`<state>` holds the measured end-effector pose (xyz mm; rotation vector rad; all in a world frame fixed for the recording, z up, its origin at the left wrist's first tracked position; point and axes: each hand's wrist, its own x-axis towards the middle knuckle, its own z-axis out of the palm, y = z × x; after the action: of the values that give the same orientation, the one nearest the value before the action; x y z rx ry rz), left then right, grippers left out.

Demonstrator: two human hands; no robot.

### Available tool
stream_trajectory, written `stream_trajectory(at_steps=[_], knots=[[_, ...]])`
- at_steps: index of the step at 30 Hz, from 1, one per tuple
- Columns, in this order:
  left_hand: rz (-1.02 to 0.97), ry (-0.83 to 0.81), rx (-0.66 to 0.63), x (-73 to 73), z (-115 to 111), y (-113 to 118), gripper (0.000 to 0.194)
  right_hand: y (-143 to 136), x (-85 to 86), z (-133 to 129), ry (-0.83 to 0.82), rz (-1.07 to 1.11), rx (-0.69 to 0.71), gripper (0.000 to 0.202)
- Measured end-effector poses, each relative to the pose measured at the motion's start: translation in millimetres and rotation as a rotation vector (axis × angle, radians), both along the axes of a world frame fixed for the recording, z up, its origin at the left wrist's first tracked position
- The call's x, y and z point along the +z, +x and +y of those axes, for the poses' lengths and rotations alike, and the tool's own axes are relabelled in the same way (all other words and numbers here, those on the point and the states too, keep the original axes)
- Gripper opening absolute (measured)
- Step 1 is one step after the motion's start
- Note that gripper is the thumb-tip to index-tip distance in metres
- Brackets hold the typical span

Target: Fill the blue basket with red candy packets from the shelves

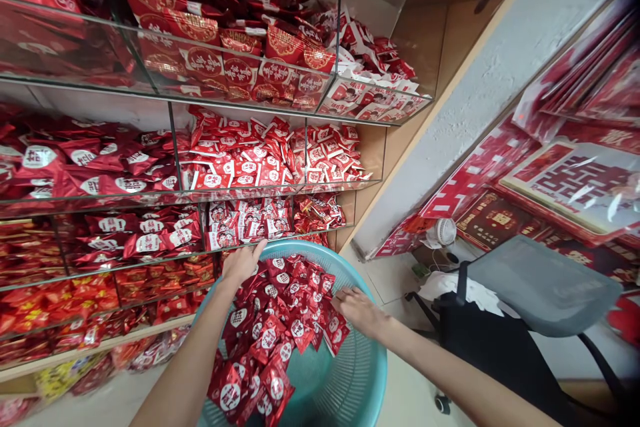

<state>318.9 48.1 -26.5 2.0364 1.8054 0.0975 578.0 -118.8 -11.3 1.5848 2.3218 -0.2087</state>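
Below the shelves: a teal basket (357, 373) of red candy packets (273, 330).
Left hand (241, 263): flat, grip loose, holding nothing.
Right hand (361, 311): resting on packets, grip unclear.

Red sachets (280, 320) in basket: glossy foil-like plastic film, crinkled, white printed labels. Basket (350, 373): teal plastic, slotted wall, smooth matt rim. Shelves (240, 97) at left: clear glass panes, shiny, reflective edges. Far cabinet side (440, 33): wood-look board, smooth. Wall (500, 73) at right: rough white plaster. Chair seat (540, 280) near right: grey, matt plastic. Red sheets (575, 180) far right: under glossy clear wrap.
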Motion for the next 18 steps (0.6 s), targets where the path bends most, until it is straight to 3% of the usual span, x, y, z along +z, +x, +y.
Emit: stream_trajectory(at_steps=[5,9,13,18], knots=[[-0.015,0.003,-0.005,0.4,-1,0,0.082,-12,9.6,-7,-0.023,0.009,-0.063,0.023],[-0.021,0.002,-0.007,-0.5,0,-1,0.083,-19,12.8,-5,-0.102,0.017,-0.276,0.040],[-0.023,0.005,-0.005,-0.3,0,-1,0.081,-22,6.9,-2,-0.169,0.132,-0.469,0.041],[-0.029,0.003,-0.003,-0.4,0,-1,0.081,-17,-3.0,-4,-0.139,0.324,-0.527,0.033]])
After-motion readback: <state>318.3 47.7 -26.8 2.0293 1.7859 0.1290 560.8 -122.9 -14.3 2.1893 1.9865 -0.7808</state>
